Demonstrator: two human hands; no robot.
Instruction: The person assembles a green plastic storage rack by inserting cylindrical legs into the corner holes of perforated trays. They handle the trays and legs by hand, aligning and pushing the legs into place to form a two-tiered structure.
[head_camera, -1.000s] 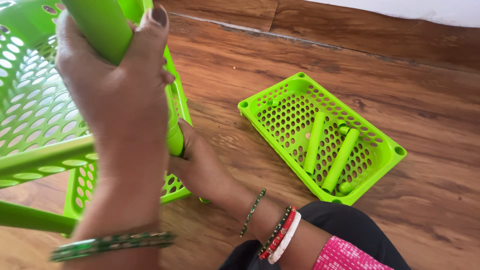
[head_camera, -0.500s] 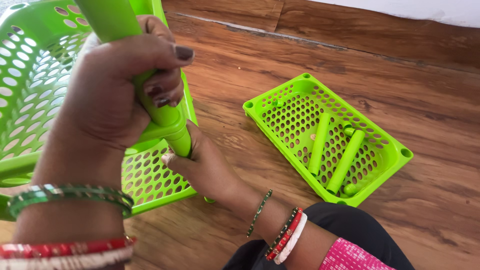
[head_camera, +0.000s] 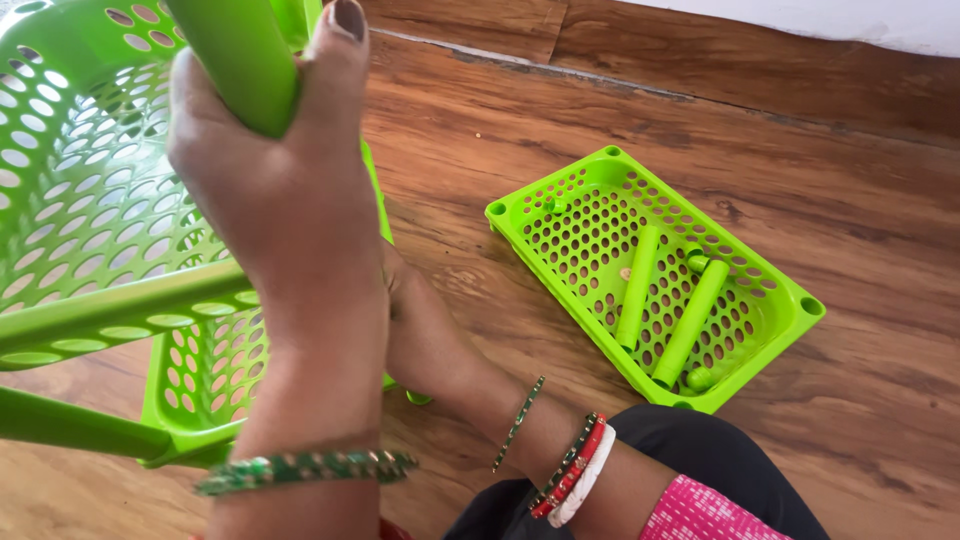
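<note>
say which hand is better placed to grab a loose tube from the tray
Right, probably. The right hand sits low by the rack corner, its arm on the side of the tray, nearer the loose tubes. The left hand is wrapped around the upright tube, farther from the tray.

Rack (head_camera: 90, 200) left; tray (head_camera: 770, 330) right on floor (head_camera: 560, 110), tubes (head_camera: 637, 286) inside.

Green perforated tray (head_camera: 770, 320) holding two tubes (head_camera: 636, 286), wooden floor (head_camera: 560, 130)
</note>
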